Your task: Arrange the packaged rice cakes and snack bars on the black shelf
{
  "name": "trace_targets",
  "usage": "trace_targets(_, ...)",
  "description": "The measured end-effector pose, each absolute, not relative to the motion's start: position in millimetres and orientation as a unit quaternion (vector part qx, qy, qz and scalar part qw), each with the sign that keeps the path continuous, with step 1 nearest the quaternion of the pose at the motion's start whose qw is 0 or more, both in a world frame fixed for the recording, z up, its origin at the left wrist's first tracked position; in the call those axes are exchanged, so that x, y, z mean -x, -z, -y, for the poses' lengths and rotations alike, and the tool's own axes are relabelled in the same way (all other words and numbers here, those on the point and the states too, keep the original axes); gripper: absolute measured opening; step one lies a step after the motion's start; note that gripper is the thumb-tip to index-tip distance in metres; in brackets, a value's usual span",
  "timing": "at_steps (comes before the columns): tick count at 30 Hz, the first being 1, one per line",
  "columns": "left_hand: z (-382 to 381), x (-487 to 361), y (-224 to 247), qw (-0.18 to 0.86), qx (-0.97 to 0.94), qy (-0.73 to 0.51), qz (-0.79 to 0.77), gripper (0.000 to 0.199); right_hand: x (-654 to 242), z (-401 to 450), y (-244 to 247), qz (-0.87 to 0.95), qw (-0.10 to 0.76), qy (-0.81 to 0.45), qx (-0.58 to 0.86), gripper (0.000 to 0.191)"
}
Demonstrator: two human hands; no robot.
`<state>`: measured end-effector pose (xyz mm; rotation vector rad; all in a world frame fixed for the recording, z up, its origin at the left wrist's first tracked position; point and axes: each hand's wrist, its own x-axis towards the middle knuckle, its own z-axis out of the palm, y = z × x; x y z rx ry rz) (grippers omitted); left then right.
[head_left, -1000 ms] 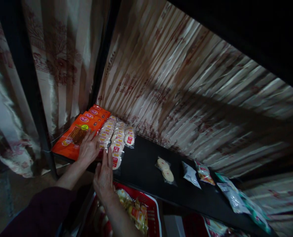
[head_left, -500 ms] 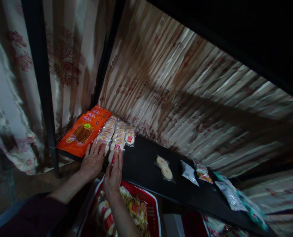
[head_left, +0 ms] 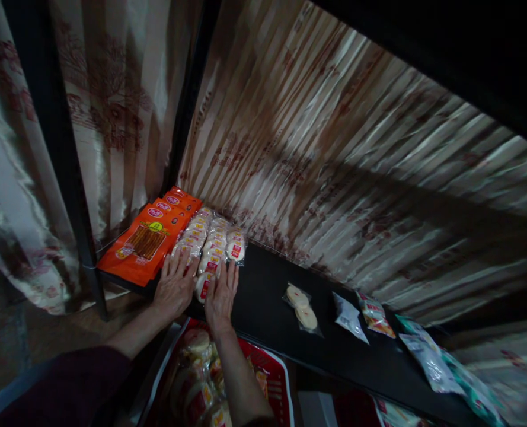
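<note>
at the left end of the black shelf (head_left: 263,308), i have both hands at the clear-wrapped round packets (head_left: 210,264), which lie in overlapping rows running toward the back. my left hand (head_left: 174,290) lies palm down at the near end of the left row (head_left: 195,234), its fingers spread apart and clamped on nothing that i can make out. my right hand (head_left: 221,296) lies just beside the near end of the middle row (head_left: 215,243), on its right, fingers stretched out and close together; from my end of the feed i cannot tell whether its fingertips press on the wrap. a third, much shorter row (head_left: 236,245) sits farther back, near those fingertips.

along the left row's left side, i see orange bags (head_left: 150,237) stacked flat and overlapping. well to the right on the shelf lie a clear pack of pale rounds (head_left: 302,305), a white bag (head_left: 350,317), a red-and-white bag (head_left: 375,314) and, farther on, a silvery bag (head_left: 430,362) beside a green bag (head_left: 476,385). below the front edge, under my right forearm (head_left: 240,370), a red basket (head_left: 274,367) holds more wrapped packets (head_left: 196,397), dim to my eye. a pleated curtain (head_left: 290,148) hangs behind.
</note>
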<state>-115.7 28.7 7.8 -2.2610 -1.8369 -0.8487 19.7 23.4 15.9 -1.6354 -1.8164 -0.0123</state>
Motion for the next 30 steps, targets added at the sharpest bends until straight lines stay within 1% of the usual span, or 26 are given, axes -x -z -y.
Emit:
trace_targets(6, -36.1, 120.4, -9.1, 0.051, 0.745, 0.295, 0.596, 0.046, -13.8, -34.4, -11.1, 0.685, 0.334, -0.009, 0.648, 0.052)
trace_targets(10, -38.2, 124.5, -9.2, 0.039, 0.754, 0.29, 0.588, 0.046, -10.2, -37.7, -7.1, 0.686, 0.319, -0.018, 0.654, 0.054)
trace_targets(14, -39.8, 129.5, -10.1, 0.033, 0.761, 0.283, 0.583, 0.046, -6.0, -39.0, -4.8, 0.683, 0.321, -0.024, 0.655, 0.053)
trace_targets(22, -43.6, 137.5, -14.5, 0.034, 0.775, 0.288, 0.561, 0.055, 3.1, -42.9, -4.3, 0.665, 0.343, -0.009, 0.663, 0.051)
trace_targets(27, -43.7, 135.6, -16.2, 0.041, 0.771, 0.29, 0.565, 0.048, 8.3, -47.6, -8.3, 0.661, 0.326, -0.013, 0.676, 0.053)
trace_targets(30, -44.4, 134.1, -15.9, 0.045, 0.761, 0.301, 0.572, 0.047, 11.0, -49.6, -8.8, 0.655, 0.327, -0.012, 0.681, 0.053)
